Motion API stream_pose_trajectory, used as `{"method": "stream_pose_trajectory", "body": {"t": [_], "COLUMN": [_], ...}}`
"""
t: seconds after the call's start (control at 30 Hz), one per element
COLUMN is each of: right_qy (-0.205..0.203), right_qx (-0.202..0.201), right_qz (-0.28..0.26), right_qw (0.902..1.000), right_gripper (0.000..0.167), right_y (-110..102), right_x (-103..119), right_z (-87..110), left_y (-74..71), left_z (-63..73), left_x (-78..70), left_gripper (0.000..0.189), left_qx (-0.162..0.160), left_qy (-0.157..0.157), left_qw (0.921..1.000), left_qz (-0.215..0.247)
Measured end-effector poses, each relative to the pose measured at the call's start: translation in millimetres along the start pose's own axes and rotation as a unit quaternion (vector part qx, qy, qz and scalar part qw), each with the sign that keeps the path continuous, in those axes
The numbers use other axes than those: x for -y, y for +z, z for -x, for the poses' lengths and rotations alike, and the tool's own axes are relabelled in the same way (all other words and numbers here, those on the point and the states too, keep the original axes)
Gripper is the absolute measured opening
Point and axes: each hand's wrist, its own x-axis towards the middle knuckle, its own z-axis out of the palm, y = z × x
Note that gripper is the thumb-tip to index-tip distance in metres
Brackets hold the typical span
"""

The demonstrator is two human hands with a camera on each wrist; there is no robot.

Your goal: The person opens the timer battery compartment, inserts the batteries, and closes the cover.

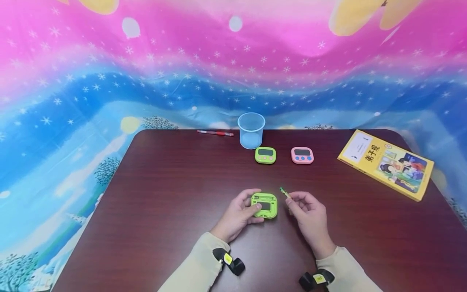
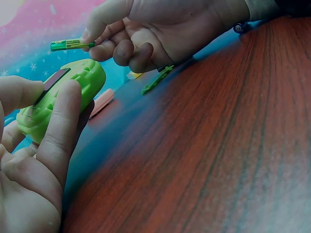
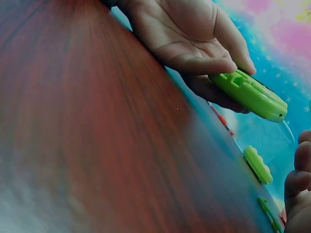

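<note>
My left hand (image 1: 238, 213) grips a green digital timer (image 1: 270, 215) by its left side, thumb over its back. The back faces up, with the long battery slot along the far edge uncovered. To the right of it, my right hand (image 1: 310, 217) pinches a thin green-and-yellow battery (image 2: 68, 44) between thumb and fingertips, held near the timer but apart from it. The left wrist view shows a slim green plastic cover (image 2: 158, 80) on the table beyond the timer, below the right hand. From the head view the right hand hides this cover.
Farther back stand a clear blue cup (image 1: 251, 140), a second green timer (image 1: 265, 155) and a pink timer (image 1: 302, 155). A red pen (image 1: 215, 133) lies by the table's back edge. At the right rests a yellow book (image 1: 386, 164) on the dark wooden table (image 1: 164, 182).
</note>
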Motion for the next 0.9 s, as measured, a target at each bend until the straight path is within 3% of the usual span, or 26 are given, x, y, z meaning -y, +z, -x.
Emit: {"method": "stream_pose_trajectory", "body": {"t": [0.23,0.53,0.9], "right_qy": [-0.052,-0.105,-0.113], "right_qx": [0.035,0.106,0.141], "right_qz": [0.033,0.069,0.101], "right_qw": [0.9975,0.9864,0.9783], "right_gripper": [0.016,0.021,0.018], "right_y": [-8.0,-5.8,-1.8], "right_x": [-5.2,-8.4,-6.7], "right_z": [-4.6,-4.5,-1.1], "left_y": [1.5,2.9,5.2], "left_z": [-0.7,0.7,0.7], "left_x": [1.1,0.4,-0.5], "left_gripper": [0.051,0.047,0.040], "left_qx": [0.002,0.009,0.017], "left_qy": [0.000,-0.010,-0.006], "left_qw": [0.9999,0.9990,0.9988], "left_qz": [-0.014,-0.044,-0.047]}}
